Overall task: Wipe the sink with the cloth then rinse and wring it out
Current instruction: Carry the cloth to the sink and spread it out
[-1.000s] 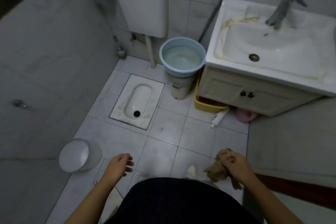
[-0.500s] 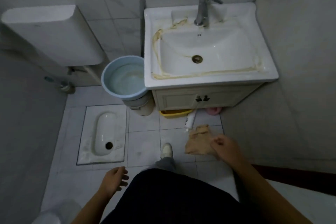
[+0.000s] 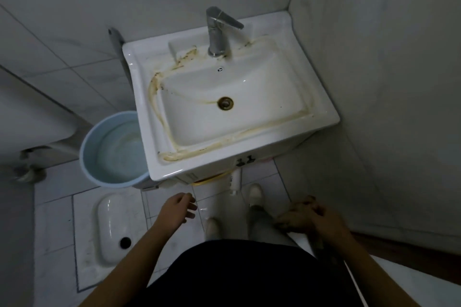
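A white sink with yellow-brown stains around its basin fills the middle of the view, set in a corner on a low cabinet. A chrome faucet stands at its back edge and a brass drain lies in the basin. My right hand grips a bunched brown cloth low at the right, below the sink's front edge. My left hand hangs loose with relaxed fingers and holds nothing, over the floor in front of the sink.
A light blue bucket with water stands against the sink's left side. A squat toilet pan is set in the floor at the lower left. A white bottle lies under the cabinet. Tiled walls close in behind and right.
I have stepped closer, so the sink now lies straight ahead and larger. The cloth, spread open half a second ago, is now bunched in my right hand.
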Motion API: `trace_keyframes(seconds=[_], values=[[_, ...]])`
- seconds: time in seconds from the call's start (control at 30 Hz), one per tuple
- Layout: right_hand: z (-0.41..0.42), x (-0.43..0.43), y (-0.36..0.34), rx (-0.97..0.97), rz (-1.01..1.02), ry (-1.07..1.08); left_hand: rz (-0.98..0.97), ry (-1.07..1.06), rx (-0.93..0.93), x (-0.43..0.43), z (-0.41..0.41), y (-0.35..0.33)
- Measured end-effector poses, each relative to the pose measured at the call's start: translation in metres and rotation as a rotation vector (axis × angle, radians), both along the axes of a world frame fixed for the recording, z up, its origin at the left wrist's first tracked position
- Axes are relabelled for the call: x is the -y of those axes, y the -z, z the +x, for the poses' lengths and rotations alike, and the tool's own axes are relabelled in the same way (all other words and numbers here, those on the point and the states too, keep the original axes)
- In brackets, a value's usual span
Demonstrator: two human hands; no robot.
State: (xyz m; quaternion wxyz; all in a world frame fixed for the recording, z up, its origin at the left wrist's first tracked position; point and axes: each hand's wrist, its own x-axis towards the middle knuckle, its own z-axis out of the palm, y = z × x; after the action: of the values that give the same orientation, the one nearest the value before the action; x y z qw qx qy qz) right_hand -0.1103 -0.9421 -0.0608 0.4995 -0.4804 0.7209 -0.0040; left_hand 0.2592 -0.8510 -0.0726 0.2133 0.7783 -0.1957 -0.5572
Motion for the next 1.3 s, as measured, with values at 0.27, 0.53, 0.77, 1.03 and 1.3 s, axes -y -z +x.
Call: trace_keyframes(seconds=[0.27,0.53,0.77,1.03,1.3], values=[[0.082,0.128,-0.041,0.219,-0.096,-0.539,-0.005,-0.227,0.105,0.03,-0.008,-0.016],[0.193,0.219,-0.131,0.549,-0.121,-0.882,-0.108,-0.515,0.17,0.052,-0.03,-0.048],[0.247,0.251,-0.129,0.561,-0.274,-0.822,-0.208,-0.538,0.216,0.091,-0.006,-0.074],[0.265,0.289,-0.078,0.431,-0.248,-0.729,-0.226,-0.395,0.127,0.18,0.035,-0.06],[0.252,0.3,0.009,0.267,-0.144,-0.832,0.007,0.123,0.346,0.28,0.054,0.036]])
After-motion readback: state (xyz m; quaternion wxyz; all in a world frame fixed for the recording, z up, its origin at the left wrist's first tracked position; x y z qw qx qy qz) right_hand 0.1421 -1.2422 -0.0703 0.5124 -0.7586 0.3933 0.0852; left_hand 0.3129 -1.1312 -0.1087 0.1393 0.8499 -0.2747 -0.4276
